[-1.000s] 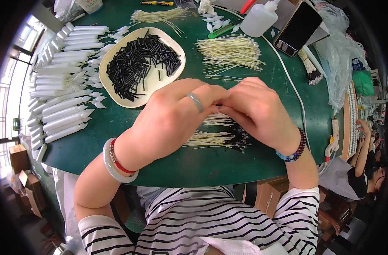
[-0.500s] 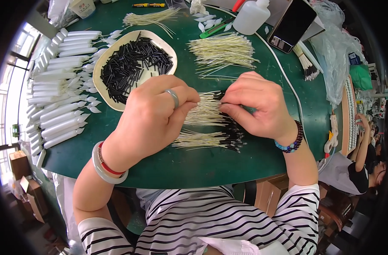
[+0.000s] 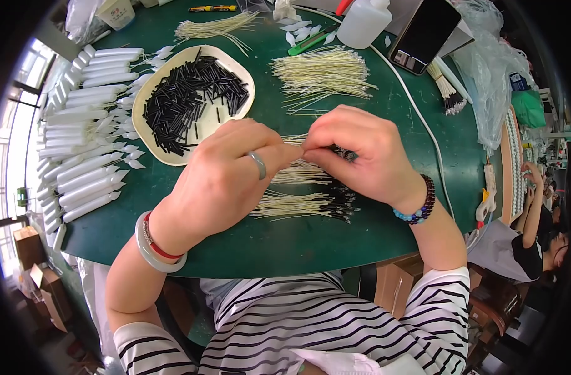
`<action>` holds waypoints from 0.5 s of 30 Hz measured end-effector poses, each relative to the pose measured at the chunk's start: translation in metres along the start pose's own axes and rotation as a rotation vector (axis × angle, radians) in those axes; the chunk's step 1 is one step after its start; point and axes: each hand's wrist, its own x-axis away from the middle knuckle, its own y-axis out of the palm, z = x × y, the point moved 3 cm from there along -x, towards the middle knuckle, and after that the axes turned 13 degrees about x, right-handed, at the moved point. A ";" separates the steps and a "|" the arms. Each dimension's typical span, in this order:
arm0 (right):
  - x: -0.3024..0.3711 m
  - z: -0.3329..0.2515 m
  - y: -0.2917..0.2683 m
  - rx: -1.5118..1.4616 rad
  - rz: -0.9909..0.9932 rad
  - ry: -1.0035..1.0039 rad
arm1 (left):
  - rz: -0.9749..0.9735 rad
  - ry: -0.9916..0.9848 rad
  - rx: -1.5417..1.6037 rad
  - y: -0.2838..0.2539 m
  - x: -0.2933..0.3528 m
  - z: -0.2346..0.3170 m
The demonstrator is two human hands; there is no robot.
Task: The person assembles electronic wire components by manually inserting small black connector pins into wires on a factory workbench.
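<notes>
My surface (image 3: 373, 231) is matt green, like felt. The tubes (image 3: 192, 94) look like glossy black plastic, heaped in a smooth cream dish (image 3: 149, 95). The wires (image 3: 292, 205) are pale and thin. My ring (image 3: 258, 164) is dull metal, my bangle (image 3: 149, 245) smooth and milky, my beads (image 3: 420, 203) glossy. My sleeves (image 3: 335, 325) are striped cloth.

The one view comes from a camera on my head, the left of a pair, looking steeply down over my striped-shirt chest onto the round dark-green surface (image 3: 310, 240) in front of me. It sits close: my left hand (image 3: 226, 178) and right hand (image 3: 367, 156) fill the middle, my forearms rising from the near edge. The fisheye lens bends the surface's rim and darkens the corners. Far across lie a cream oval plate of short black tubes (image 3: 195, 103) and a black phone (image 3: 423, 34); at the far right edge another person's seat shows.
</notes>
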 end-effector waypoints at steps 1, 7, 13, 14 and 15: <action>0.000 -0.002 0.001 0.035 0.026 -0.030 | 0.001 -0.001 -0.003 0.000 0.001 0.000; 0.000 -0.007 -0.006 0.045 -0.037 -0.118 | -0.081 -0.042 0.047 0.000 0.002 -0.004; 0.001 0.006 -0.023 -0.042 -0.331 -0.106 | -0.187 -0.031 -0.113 0.007 0.006 -0.011; 0.000 0.003 -0.022 0.062 -0.289 -0.101 | -0.186 -0.035 -0.119 0.006 0.005 -0.009; -0.003 0.008 -0.019 0.159 -0.147 -0.049 | -0.165 -0.051 -0.104 0.004 0.004 -0.008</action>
